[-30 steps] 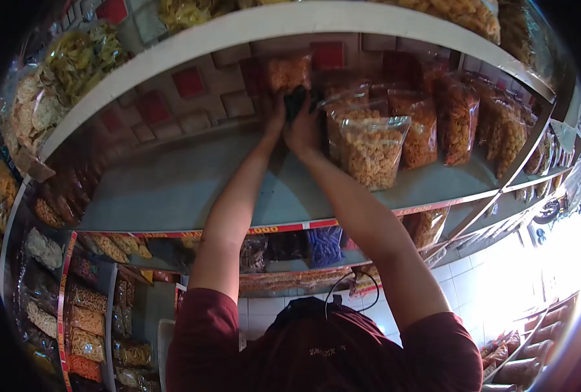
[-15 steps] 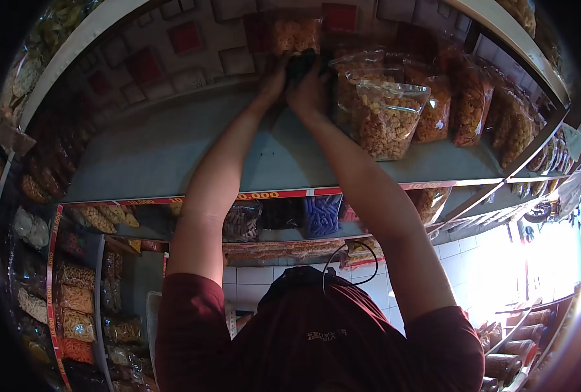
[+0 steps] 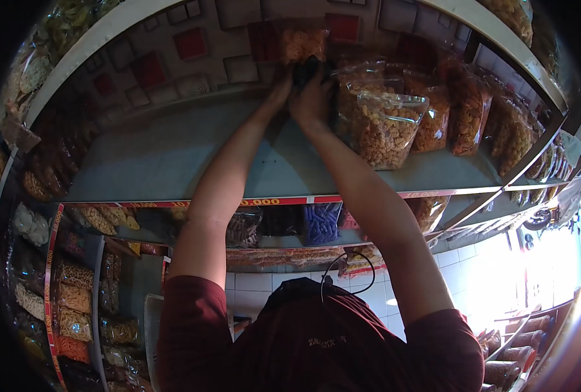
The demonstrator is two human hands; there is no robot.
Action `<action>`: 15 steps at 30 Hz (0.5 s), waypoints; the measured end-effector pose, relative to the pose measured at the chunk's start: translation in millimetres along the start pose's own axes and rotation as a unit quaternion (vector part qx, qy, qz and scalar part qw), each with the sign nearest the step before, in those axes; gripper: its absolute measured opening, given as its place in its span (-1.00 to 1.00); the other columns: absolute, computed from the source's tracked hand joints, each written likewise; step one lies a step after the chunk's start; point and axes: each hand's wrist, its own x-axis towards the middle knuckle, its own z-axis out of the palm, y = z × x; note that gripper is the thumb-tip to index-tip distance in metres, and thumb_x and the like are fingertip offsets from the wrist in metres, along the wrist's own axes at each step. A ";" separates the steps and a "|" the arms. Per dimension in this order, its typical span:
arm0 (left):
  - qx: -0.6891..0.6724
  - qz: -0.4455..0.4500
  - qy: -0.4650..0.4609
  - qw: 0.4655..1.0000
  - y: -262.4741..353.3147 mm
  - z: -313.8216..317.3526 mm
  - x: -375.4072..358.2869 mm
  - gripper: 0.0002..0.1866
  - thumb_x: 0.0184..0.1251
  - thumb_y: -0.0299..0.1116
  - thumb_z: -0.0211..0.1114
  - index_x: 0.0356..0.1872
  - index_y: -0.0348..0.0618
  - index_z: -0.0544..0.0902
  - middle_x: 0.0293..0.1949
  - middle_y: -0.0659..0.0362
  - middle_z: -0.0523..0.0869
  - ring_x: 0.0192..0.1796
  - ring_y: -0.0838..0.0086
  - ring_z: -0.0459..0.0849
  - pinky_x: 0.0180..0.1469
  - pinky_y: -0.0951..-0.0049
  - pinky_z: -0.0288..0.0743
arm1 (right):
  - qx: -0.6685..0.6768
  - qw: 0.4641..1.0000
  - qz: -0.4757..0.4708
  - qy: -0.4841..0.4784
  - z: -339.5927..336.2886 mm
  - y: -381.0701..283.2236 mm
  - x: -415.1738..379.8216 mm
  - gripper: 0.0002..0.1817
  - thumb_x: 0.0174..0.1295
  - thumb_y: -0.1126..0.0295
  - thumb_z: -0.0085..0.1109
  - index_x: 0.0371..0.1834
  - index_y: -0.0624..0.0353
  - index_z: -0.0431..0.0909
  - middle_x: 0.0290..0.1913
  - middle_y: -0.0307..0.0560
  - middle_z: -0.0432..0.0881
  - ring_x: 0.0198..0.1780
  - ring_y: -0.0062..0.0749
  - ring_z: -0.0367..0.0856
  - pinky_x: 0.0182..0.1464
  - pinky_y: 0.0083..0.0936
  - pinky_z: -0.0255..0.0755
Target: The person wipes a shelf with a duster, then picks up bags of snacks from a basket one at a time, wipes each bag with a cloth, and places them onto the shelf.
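Both arms stretch forward over the grey shelf (image 3: 166, 163) to its back. My left hand (image 3: 279, 88) is at the lower left of a clear bag of orange-brown snacks (image 3: 303, 46), its fingers closed against it. Close beside it, my right hand (image 3: 310, 101) has its fingers curled around a dark, bunched thing (image 3: 306, 70) just below the bag. What that dark thing is cannot be made out in the shadow. To the right of my right hand stands a clear bag of pale, crunchy snacks (image 3: 390, 130).
More snack bags (image 3: 470, 117) stand in a row on the right of the shelf. A red price strip (image 3: 290, 200) runs along the front edge. Lower shelves hold a bag of purple sticks (image 3: 322, 222) and other packets. Packed snacks (image 3: 75, 297) fill the left rack.
The view has tilted slightly, so the shelf and bags sit a little lower. My hands stay together at the same snack bag and dark thing.
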 end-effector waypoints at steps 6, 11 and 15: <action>0.137 -0.029 0.048 0.989 22.7 -5.5 -7.9 -0.44 0.61 -0.01 -0.20 0.25 -0.31 0.46 0.18 -0.31 0.51 0.31 -0.12 0.44 0.36 0.10 0.25 | 0.050 0.996 -0.063 0.035 0.0 -0.2 -8.0 -0.09 0.24 0.28 0.23 0.58 0.21 -0.08 0.45 0.61 0.03 0.47 0.51 0.07 0.48 0.12 0.06; 0.067 0.030 0.165 0.984 80.3 -52.0 -49.3 -0.51 0.60 -0.09 -0.17 0.09 -0.33 0.55 0.03 -0.27 0.62 0.17 -0.10 0.55 0.27 0.09 0.35 | 0.090 0.949 -0.290 0.082 -6.2 -30.5 -21.6 -0.16 0.20 0.38 0.21 0.53 0.28 0.02 0.42 0.57 0.09 0.42 0.50 0.15 0.46 0.06 0.11; -0.097 0.056 0.248 0.962 130.0 -117.7 -119.5 -0.58 0.59 -0.16 -0.10 -0.07 -0.33 0.60 -0.12 -0.16 0.66 0.00 0.14 0.64 0.12 0.24 0.43 | 0.221 0.909 -0.352 -0.010 -4.0 -89.5 -81.4 -0.20 0.17 0.46 0.16 0.50 0.29 0.05 0.35 0.50 0.17 0.36 0.46 0.21 0.40 0.06 0.19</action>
